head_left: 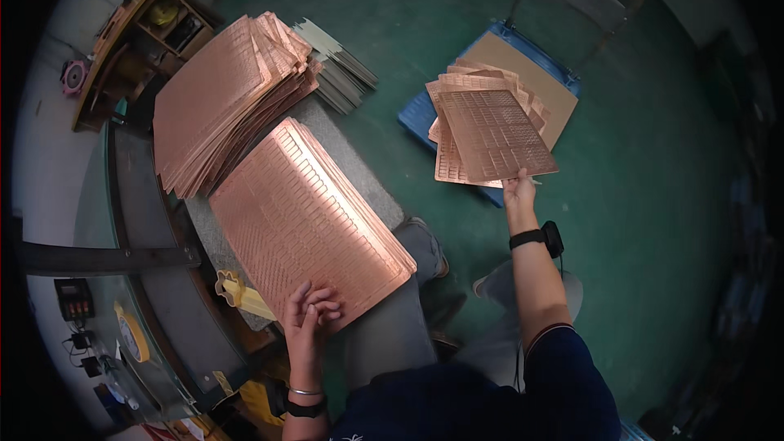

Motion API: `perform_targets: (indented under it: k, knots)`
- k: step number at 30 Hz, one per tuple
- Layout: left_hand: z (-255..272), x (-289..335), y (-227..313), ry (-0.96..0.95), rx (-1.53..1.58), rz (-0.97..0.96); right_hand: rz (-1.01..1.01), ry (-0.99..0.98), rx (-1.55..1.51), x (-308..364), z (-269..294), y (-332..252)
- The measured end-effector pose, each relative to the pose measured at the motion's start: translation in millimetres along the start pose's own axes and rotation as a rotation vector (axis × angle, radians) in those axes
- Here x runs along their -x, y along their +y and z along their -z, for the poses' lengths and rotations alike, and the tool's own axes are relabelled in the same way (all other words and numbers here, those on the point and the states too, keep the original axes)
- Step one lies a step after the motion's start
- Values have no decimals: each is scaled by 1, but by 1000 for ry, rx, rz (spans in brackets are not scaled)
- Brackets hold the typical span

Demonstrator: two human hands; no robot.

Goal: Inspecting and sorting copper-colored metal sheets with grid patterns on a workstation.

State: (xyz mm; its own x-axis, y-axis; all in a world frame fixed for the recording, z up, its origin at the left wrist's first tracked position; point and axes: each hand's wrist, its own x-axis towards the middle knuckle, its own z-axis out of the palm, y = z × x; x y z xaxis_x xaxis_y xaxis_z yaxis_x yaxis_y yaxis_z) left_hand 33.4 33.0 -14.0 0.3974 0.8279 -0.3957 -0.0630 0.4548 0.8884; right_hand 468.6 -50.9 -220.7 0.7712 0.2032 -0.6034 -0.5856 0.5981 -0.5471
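My right hand (pixel 520 189) pinches the near edge of a copper-coloured patterned panel (pixel 498 132). That panel is over a loose, fanned pile of similar panels (pixel 447 162); whether it touches them I cannot tell. At the lower left, my left hand (pixel 310 314) has loosely curled fingers, slightly apart, by the near edge of a stack of copper-coloured panels (pixel 302 220). Nothing shows in its grasp. Farther left, a taller, uneven stack of copper-coloured panels (pixel 220 90) leans beside the nearer one.
Under the fanned pile are a brown board (pixel 551 106) and a blue trolley (pixel 416 114) with a metal handle. The left stacks rest on a grey surface (pixel 355 159). Grey strips (pixel 339 73) lie behind them. A yellow object (pixel 243 294) sits near my left hand. My legs are below.
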Motion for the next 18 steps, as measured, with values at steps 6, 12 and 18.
perform_targets:
  k: [6, 12, 18]
  knots:
    - [-2, -6, -4, 106, -3, 40, -18, 3, -105, -85, 15, 55]
    - [-4, -9, -6, 161, -89, 62, -241, 276, 406, -77, 72, 100]
    - [-8, -12, 0, 197, -156, 103, -551, 270, 233, -62, 85, 145]
